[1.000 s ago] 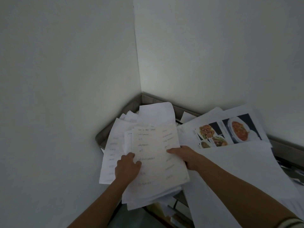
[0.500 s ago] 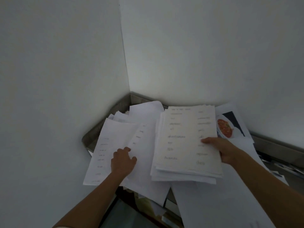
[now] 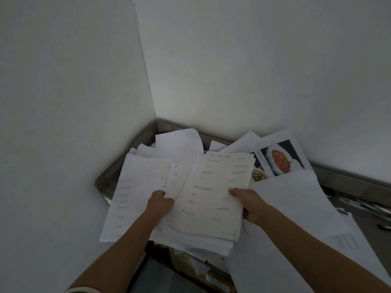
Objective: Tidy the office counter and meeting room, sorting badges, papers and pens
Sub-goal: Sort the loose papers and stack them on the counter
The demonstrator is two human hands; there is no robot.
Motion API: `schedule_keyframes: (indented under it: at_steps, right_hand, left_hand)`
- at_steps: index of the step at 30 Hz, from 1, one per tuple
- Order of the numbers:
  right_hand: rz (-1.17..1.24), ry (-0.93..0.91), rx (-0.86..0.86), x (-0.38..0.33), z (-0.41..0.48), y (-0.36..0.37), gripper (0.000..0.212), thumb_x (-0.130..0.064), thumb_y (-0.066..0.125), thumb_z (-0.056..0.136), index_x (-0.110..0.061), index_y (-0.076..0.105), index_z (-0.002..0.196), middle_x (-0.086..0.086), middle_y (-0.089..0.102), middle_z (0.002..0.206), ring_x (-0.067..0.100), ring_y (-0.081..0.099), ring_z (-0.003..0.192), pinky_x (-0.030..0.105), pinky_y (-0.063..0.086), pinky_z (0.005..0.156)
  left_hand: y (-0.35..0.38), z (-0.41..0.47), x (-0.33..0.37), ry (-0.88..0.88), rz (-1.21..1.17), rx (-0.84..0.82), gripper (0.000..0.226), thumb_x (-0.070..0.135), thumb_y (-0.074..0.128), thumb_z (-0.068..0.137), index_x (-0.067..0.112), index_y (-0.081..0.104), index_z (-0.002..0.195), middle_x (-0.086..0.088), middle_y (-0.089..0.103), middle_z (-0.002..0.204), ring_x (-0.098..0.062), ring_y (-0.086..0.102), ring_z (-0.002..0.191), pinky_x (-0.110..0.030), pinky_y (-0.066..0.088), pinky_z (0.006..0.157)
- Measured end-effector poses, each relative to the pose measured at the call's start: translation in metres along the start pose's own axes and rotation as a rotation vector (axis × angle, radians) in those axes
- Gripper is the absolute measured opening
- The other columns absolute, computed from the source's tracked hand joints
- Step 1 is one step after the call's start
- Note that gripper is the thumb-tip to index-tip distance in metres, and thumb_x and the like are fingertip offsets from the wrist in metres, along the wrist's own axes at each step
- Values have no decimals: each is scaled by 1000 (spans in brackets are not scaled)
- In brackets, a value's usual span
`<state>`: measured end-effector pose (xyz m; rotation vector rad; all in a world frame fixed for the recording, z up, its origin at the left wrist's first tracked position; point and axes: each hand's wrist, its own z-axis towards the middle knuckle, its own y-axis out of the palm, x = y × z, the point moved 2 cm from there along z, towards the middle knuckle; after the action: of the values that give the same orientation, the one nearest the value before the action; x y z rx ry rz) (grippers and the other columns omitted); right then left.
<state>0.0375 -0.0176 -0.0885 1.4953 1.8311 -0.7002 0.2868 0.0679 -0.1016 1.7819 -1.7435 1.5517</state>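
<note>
Two grips busy: my left grip [image 3: 159, 203] pinches a loose sheet [image 3: 172, 183], my right grip [image 3: 251, 205] clamps the paper stack [image 3: 211, 199]. Food photo page [image 3: 279, 160] lies behind.

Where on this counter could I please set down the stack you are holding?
Little is bare: a narrow metal strip of counter between the left wall and the loose sheets, and a grey patch at far right beyond the large blank sheet. The corner and middle are heaped with paper.
</note>
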Motion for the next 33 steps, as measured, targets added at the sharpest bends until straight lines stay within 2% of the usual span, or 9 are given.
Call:
schedule_keyframes:
  at_steps: [3, 6, 9, 11, 14, 17, 23, 28, 33]
  right_hand:
    - [-117, -32, -34, -1, -1, 16, 31, -15, 61, 92, -4, 58, 121, 16, 67, 107, 31, 65, 90, 36, 54, 69]
    - [-279, -63, -94, -4, -4, 26, 25, -14, 64, 90, -3, 60, 112, 13, 67, 101, 25, 65, 82, 30, 53, 62]
    - [-376, -82, -180, -4, -8, 38, 19, -17, 67, 88, -8, 59, 103, 9, 66, 99, 23, 65, 85, 30, 55, 68]
    - [-395, -98, -229, 1, -9, 45, 21, -17, 68, 88, -7, 61, 106, 7, 67, 99, 20, 65, 84, 28, 55, 68]
    - [-331, -157, -220, 6, -6, 43, 25, -12, 69, 87, -5, 65, 111, 13, 69, 110, 18, 66, 80, 25, 55, 65]
    - [-214, -226, -215, -4, -5, 31, 24, -10, 73, 83, -16, 66, 105, 11, 69, 115, 24, 68, 93, 40, 58, 80]
    - [-37, -372, -425, -69, -20, 18, 62, -16, 77, 72, -26, 54, 129, -2, 67, 123, 27, 64, 110, 49, 52, 93]
    - [-56, -490, -425, -106, -33, 6, 49, -7, 75, 70, -11, 64, 117, 7, 69, 120, 30, 65, 108, 47, 54, 92]
    - [-244, -509, -352, -85, -25, 1, 39, -4, 79, 71, -14, 69, 107, 4, 73, 111, 27, 68, 102, 37, 57, 81]
  left_hand:
    - [-4, -7, -2, -45, -247, -35, 9, 6, 54, 92, 6, 61, 97, -14, 62, 108, -18, 56, 78, -26, 48, 69]
    - [-11, -11, -8, -96, -396, -152, 37, 19, 67, 88, 0, 57, 118, -7, 65, 98, -21, 62, 84, -31, 53, 73]
    - [-17, -17, -15, -153, -444, -364, 58, 28, 81, 69, 2, 62, 117, -14, 71, 107, -30, 67, 99, -42, 55, 88]
    - [-18, -19, -18, -117, -362, -418, 59, 19, 83, 67, 3, 63, 119, -14, 70, 111, -31, 66, 103, -47, 52, 92]
    - [-25, -24, -8, 18, -330, -378, 41, 4, 74, 77, 3, 64, 117, -15, 70, 110, -31, 67, 99, -48, 54, 89]
    - [-43, -33, 19, 162, -428, -368, 34, 2, 70, 80, 4, 65, 114, -15, 71, 108, -32, 69, 97, -50, 54, 87]
    - [-74, -59, 84, 418, -512, -383, 36, 9, 70, 74, 16, 67, 109, -9, 71, 110, -28, 69, 99, -46, 57, 82]
    - [-76, -59, 99, 507, -455, -355, 37, 7, 72, 74, 18, 67, 109, -6, 71, 112, -24, 68, 102, -42, 56, 85]
    - [-66, -45, 77, 528, -233, -168, 39, 11, 79, 74, 31, 61, 101, 4, 67, 107, -14, 64, 100, -34, 56, 85]
